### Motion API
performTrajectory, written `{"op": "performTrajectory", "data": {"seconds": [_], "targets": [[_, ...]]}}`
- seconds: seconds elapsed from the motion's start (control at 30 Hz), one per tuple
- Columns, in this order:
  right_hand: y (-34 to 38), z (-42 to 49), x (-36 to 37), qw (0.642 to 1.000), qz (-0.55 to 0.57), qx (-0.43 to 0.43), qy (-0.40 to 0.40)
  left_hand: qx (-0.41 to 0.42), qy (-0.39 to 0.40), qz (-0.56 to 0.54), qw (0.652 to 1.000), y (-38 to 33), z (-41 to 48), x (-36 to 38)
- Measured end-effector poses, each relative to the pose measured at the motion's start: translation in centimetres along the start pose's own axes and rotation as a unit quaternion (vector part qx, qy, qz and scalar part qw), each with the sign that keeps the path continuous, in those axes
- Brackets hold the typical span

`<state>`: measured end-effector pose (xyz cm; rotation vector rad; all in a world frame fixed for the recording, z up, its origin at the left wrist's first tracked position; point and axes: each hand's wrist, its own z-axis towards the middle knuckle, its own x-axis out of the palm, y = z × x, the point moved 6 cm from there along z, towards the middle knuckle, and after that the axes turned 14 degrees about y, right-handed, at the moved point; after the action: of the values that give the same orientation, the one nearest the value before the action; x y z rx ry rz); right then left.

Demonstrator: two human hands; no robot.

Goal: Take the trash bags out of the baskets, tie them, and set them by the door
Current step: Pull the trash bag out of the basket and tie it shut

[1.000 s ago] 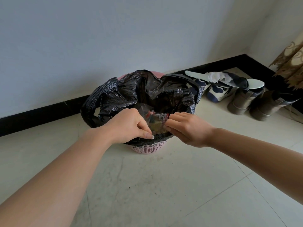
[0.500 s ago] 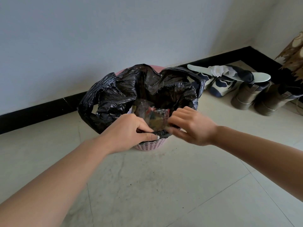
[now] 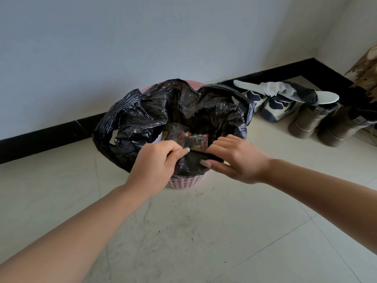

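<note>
Trash bag (image 3: pixel 142 123) lines pink basket (image 3: pixel 183 181), wrappers (image 3: pixel 189 140) inside; left hand (image 3: pixel 155 166) and right hand (image 3: pixel 238 158) pinch its near rim.

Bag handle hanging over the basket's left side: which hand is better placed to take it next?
Left, probably. The left hand pinches the bag rim just beside that handle; the right hand grips the rim farther away and would have to cross over.
</note>
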<state>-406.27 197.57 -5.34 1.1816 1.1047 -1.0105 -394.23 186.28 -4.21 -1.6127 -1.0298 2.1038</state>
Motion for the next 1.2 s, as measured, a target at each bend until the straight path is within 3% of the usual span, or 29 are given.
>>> {"op": "performTrajectory", "data": {"seconds": [0.17,0.27,0.37,0.43,0.5,0.6,0.73,0.9,1.0,1.07,1.13,1.2], "targets": [[-1.5,1.4,-1.1,0.99,0.114,0.081,-0.001,-0.097,-0.053,-0.015,0.994,1.6,1.8,-1.2],[-3.4,2.5,-1.5,0.97,0.168,0.17,0.044,-0.085,0.015,-0.058,0.995,1.5,2.2,-0.8],[-4.6,3.2,-2.2,0.957,0.194,0.218,0.011,-0.09,0.101,-0.031,0.99,2.0,2.2,-0.1],[-4.4,3.5,-2.3,0.956,0.198,0.214,-0.011,-0.1,0.078,0.041,0.991,2.3,2.2,-0.6],[-3.7,3.5,-2.3,0.956,0.215,0.198,0.006,-0.11,0.025,0.047,0.992,2.5,2.3,-1.4],[-3.7,3.0,-1.8,0.973,0.099,0.194,0.074,-0.108,-0.035,0.045,0.992,3.0,2.5,-2.3],[-5.6,1.9,-2.2,0.973,-0.026,0.228,-0.009,-0.079,-0.034,0.077,0.993,3.6,2.4,-2.6],[-8.1,0.6,-3.9,0.926,0.0,0.377,-0.02,-0.065,0.115,0.106,0.986,4.3,2.2,-1.8],[-9.3,0.2,-3.8,0.882,0.084,0.463,-0.029,-0.041,0.046,0.156,0.986,4.1,1.7,-3.4],[-10.4,-0.2,-3.4,0.839,0.155,0.52,-0.038,-0.073,-0.018,0.176,0.981,4.4,1.1,-4.8],[-11.2,-0.5,-2.7,0.793,0.256,0.55,-0.058,-0.149,-0.071,0.145,0.976,5.3,0.5,-5.8],[-11.3,0.0,-2.1,0.774,0.33,0.534,-0.085,-0.268,-0.124,0.048,0.954,6.6,-0.4,-6.9]]}}
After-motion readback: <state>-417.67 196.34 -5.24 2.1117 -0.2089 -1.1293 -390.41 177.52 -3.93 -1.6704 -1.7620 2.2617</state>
